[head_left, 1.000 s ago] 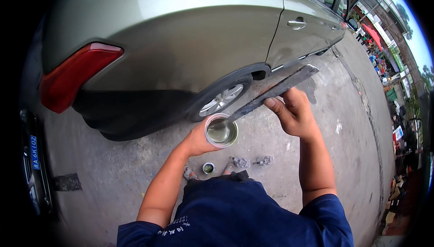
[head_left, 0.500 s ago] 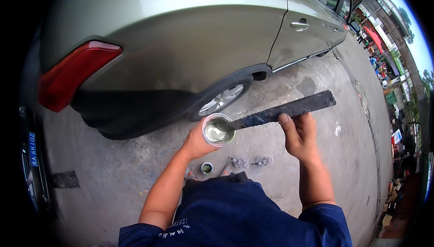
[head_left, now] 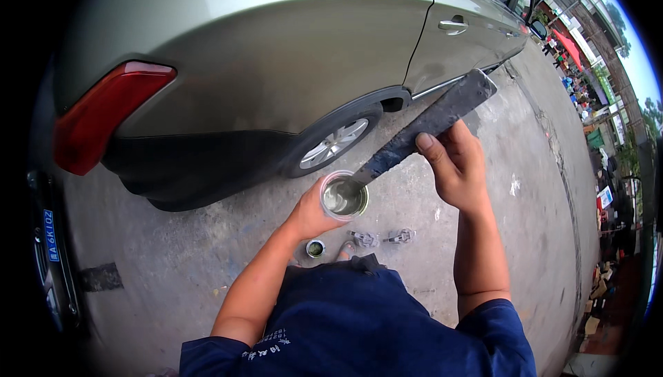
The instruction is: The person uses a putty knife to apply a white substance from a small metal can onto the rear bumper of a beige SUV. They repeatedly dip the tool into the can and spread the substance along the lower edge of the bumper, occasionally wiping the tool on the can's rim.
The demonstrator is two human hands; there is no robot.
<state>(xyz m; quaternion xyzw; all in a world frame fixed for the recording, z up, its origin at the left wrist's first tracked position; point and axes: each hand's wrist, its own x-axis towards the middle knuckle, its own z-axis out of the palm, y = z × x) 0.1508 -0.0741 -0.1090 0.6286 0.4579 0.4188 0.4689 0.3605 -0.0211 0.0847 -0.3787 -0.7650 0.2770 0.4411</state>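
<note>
In front of my body, my left hand point(head_left: 312, 210) is wrapped round a clear plastic cup point(head_left: 344, 215). Silvery-green liquid that looks like paint point(head_left: 340, 196) shows inside it. My right hand point(head_left: 452, 166) pinches a long, flat, dark stirring stick point(head_left: 421, 132) between thumb and fingers. The stick slants down to the left, its lower end inside the cup by the right rim, its upper end raised beyond my hand. Where its tip meets the liquid is hard to make out.
A greenish-grey car point(head_left: 276, 59) fills the far side, with its red tail light point(head_left: 114, 111) and rear wheel point(head_left: 335, 143) towards me. Near my feet an open can point(head_left: 315, 248) and two spray guns point(head_left: 382, 238) rest on the concrete. Another car point(head_left: 52, 246) stands at the left.
The stick has swung steeper, its upper end rising and shifting left. My right hand has moved up and slightly left. The cup has shifted a little to the right.
</note>
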